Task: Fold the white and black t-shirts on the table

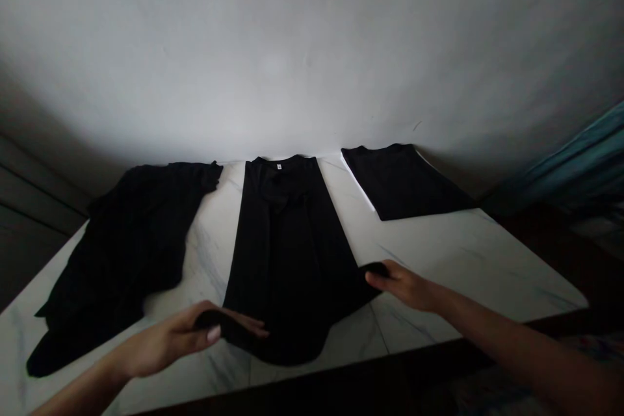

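Note:
A black shirt (pixel 292 247) lies lengthwise down the middle of the table, its sides folded inward and its collar with a small white label toward the wall. My left hand (pixel 180 336) grips the near left corner of its hem, thumb on top and fingers running underneath the edge. At the near right corner, my right hand (pixel 402 283) pinches the hem between thumb and fingers. Both corners are raised a little off the table, and the hem sags between them.
On the left, a heap of black clothing (pixel 121 240) lies loosely spread. A neatly folded black garment (pixel 407 181) with a white edge lies at the back right. The white marbled table (pixel 439 253) meets a pale wall (pixel 292 52). Teal fabric (pixel 565 156) hangs at the right.

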The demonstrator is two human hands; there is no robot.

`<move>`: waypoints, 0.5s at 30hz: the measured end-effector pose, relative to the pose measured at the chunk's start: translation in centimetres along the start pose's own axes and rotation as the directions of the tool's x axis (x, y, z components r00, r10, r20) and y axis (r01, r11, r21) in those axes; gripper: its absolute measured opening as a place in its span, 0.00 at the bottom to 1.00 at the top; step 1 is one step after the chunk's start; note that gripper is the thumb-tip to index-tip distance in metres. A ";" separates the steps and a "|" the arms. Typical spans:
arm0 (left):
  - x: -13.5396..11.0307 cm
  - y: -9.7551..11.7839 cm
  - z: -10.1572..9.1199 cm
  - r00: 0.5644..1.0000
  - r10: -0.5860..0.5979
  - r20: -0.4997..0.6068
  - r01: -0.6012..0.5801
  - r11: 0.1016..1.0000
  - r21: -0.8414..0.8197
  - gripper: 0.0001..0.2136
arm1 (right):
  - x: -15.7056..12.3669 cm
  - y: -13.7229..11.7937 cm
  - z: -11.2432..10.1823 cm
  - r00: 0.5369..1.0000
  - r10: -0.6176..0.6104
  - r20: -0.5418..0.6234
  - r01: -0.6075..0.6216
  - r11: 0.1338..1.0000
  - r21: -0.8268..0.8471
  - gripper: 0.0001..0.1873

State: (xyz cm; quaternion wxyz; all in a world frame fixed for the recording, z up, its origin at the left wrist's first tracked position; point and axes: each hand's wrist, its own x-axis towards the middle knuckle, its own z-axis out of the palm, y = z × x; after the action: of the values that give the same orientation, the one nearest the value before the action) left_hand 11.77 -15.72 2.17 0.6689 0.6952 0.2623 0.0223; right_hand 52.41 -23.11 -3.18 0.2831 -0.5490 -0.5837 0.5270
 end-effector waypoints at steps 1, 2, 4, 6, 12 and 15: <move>0.7 0.5 -1.2 0.999 -0.008 -0.035 0.005 0.995 -0.098 0.21 | 1.5 -0.9 -0.8 1.000 0.005 -0.019 -0.003 0.995 0.104 0.29; 1.7 0.9 -2.6 0.996 -0.009 -0.090 -0.008 0.981 -0.193 0.22 | 3.2 -1.9 -1.5 0.999 -0.002 -0.040 0.011 0.977 0.213 0.28; 3.9 1.9 -5.8 0.969 -0.010 -0.248 -0.078 0.936 -0.344 0.23 | 7.0 -3.9 -3.2 0.996 -0.029 -0.082 0.060 0.915 0.400 0.26; 6.6 2.9 -9.5 0.910 -0.042 -0.412 -0.150 0.893 -0.424 0.20 | 11.1 -5.7 -5.0 0.992 -0.066 -0.112 0.114 0.855 0.506 0.24; 16.2 4.8 -21.6 0.763 -0.063 -0.643 -0.251 0.888 -0.384 0.19 | 24.4 -7.9 -10.3 0.973 -0.055 -0.226 0.155 0.875 0.458 0.16; 21.1 3.2 -26.0 0.690 -0.076 -0.720 -0.152 0.957 -0.247 0.20 | 30.4 -7.0 -11.4 0.933 0.012 -0.360 0.030 0.993 0.111 0.21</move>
State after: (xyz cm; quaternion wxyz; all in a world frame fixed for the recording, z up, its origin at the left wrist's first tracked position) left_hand 21.14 16.58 1.17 0.6043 0.5306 0.4835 0.3457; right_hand 53.14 10.05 -1.00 0.4187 -0.6163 -0.4934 0.4488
